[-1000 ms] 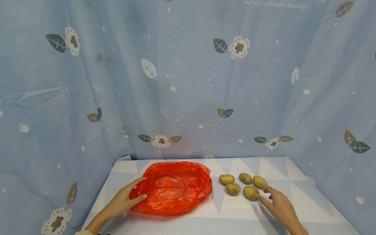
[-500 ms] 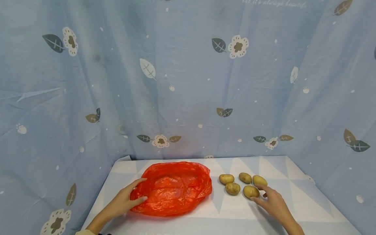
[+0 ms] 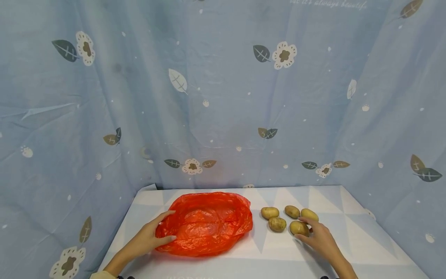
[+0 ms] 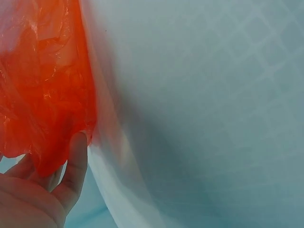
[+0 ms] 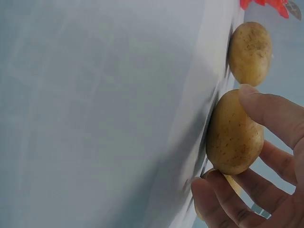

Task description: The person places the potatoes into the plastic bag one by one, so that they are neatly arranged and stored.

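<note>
The head camera looks forward and slightly down from above, far enough to take in the left hand [image 3: 148, 236], the right hand [image 3: 321, 240] and, beyond their fingers [image 3: 163, 215], the curtain [image 3: 223, 93]. The left wrist camera is very near and looks past its fingers at the red bag [image 4: 47, 76]; with the head view it shares this contact. The right wrist camera, also close, sees sideways the potato [image 5: 234, 135] between thumb and fingers, which the head view shows too. Beyond this thumb, it catches an edge of the red bag.

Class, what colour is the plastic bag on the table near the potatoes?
The plastic bag is bright red; it shows best in the head view.
</note>
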